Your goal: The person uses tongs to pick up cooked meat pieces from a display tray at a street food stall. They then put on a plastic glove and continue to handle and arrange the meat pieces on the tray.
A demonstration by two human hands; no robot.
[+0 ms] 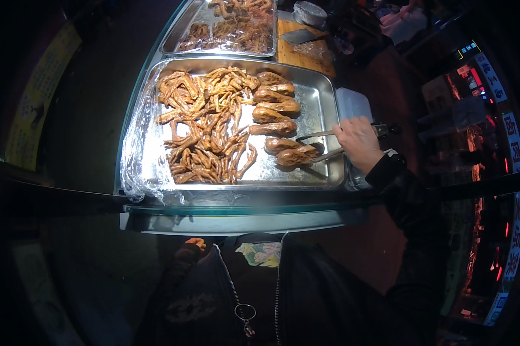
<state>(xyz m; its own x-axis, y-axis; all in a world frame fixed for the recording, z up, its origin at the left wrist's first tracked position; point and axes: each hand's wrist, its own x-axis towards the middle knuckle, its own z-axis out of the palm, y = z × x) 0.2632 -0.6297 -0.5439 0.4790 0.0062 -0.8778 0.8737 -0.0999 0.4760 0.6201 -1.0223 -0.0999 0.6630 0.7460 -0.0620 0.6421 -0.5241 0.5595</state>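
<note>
My right hand [358,140] grips metal food tongs [322,134] at the right rim of a steel tray [251,186]. The tongs' two arms reach in around the lowest braised drumstick-like pieces [292,156]; whether they pinch them I cannot tell. More such pieces [277,107] lie in a column above. To their left are piles of braised wings [180,93] and feet [208,147]. My left hand [196,243] is low, by the counter's front edge, small and dim; its fingers look curled, but whether it holds anything is unclear.
A second tray [225,52] of braised meat under plastic film stands behind. Beside it a cleaver [299,36] lies on a wooden cutting board [307,56]. Cling film [143,142] covers the tray's left rim. A translucent plastic container [354,104] stands right; a glass edge [242,210] runs in front.
</note>
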